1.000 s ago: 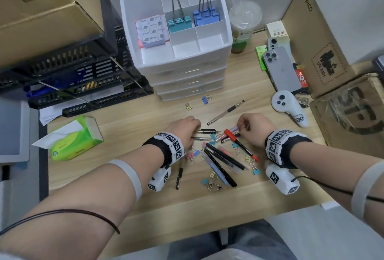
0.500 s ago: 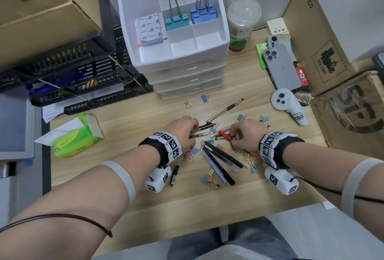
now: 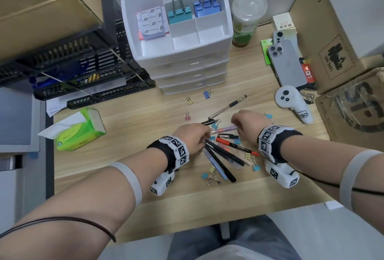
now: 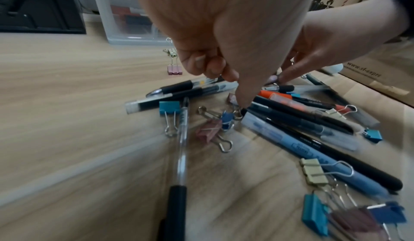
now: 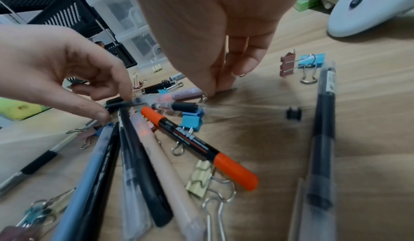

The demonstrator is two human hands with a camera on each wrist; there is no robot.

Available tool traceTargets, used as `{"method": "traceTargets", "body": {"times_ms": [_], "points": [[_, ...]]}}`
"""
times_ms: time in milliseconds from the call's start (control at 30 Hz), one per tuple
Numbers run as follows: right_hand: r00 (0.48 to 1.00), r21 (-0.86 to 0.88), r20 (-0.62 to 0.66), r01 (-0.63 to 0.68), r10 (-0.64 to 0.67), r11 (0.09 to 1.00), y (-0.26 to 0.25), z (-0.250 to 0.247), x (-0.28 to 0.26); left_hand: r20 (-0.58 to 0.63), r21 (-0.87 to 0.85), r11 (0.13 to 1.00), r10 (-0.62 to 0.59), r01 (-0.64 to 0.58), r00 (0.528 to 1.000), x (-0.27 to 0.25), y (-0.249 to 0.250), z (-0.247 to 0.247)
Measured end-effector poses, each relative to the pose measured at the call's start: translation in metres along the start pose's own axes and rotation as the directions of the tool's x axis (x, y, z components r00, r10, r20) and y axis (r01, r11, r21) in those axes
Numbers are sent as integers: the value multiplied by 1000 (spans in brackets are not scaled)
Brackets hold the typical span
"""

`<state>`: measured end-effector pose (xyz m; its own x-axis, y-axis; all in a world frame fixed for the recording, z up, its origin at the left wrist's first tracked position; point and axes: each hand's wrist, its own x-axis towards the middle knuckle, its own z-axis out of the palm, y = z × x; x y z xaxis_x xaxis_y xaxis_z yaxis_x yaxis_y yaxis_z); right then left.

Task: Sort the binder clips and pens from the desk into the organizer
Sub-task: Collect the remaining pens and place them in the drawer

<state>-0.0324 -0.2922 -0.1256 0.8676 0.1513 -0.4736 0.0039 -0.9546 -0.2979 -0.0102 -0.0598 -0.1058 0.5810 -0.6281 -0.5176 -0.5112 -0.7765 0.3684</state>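
Two hands over pen pile (image 3: 222,153): left hand (image 3: 192,137) pinching black pen (image 3: 220,160); right hand (image 3: 247,123) grip unclear.

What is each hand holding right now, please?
Left hand: seems to pinch the end of a black pen.
Right hand: pinches the end of the lilac pen.

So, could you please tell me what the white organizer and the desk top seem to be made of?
The organizer looks like glossy moulded plastic: white tray, translucent drawers with highlights. The desk top shows pale wood grain with a smooth matte finish; it may be laminate rather than solid wood, and the pictures cannot tell which.
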Motion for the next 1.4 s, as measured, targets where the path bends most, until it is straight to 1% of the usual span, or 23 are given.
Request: {"method": "traceTargets", "body": {"times_ms": [67,200,300,367,467,567,633,733,867,933,1067,1167,1400], "points": [[1000,-13,16,0,0,1000,-1,0,-1,-6,-6,1000,-7,7,1000,-2,-1,-1],[998,8,59,3,-4,1000,-1,-7,-6,69,16,999,-41,40,997,-4,-2,-4],[996,17,87,-4,3,1000,-1,-13,-12,100,31,998,-53,50,994,-4,-2,-5],[991,52,136,-13,6,999,-3,-16,-16,105,42,999,-36,31,994,-5,-1,-5],[964,88,262,30,-52,996,-10,-15,-25,102,70,997,14,-22,995,-6,4,-3],[949,60,304,71,-86,996,-19,-7,-34,109,98,993,61,-72,992,-7,9,2],[941,26,329,74,-78,997,-22,1,-36,116,119,989,69,-83,991,-7,12,6],[945,-28,323,65,-53,997,-25,7,-37,105,155,985,56,-72,993,-6,16,10],[951,-13,308,39,-33,999,-28,11,-38,109,224,969,77,-99,991,-5,18,16],[955,22,297,18,-24,1000,-28,11,-40,118,261,958,90,-118,989,-5,19,18],[966,155,260,-26,-15,988,-20,9,-40,124,321,937,103,-138,987,-6,22,22],[975,221,220,-30,-19,975,-12,7,-38,132,372,915,115,-157,985,-5,24,24],[986,238,166,-34,-6,971,-5,10,-32,129,327,926,153,-188,980,-6,26,18]]}}
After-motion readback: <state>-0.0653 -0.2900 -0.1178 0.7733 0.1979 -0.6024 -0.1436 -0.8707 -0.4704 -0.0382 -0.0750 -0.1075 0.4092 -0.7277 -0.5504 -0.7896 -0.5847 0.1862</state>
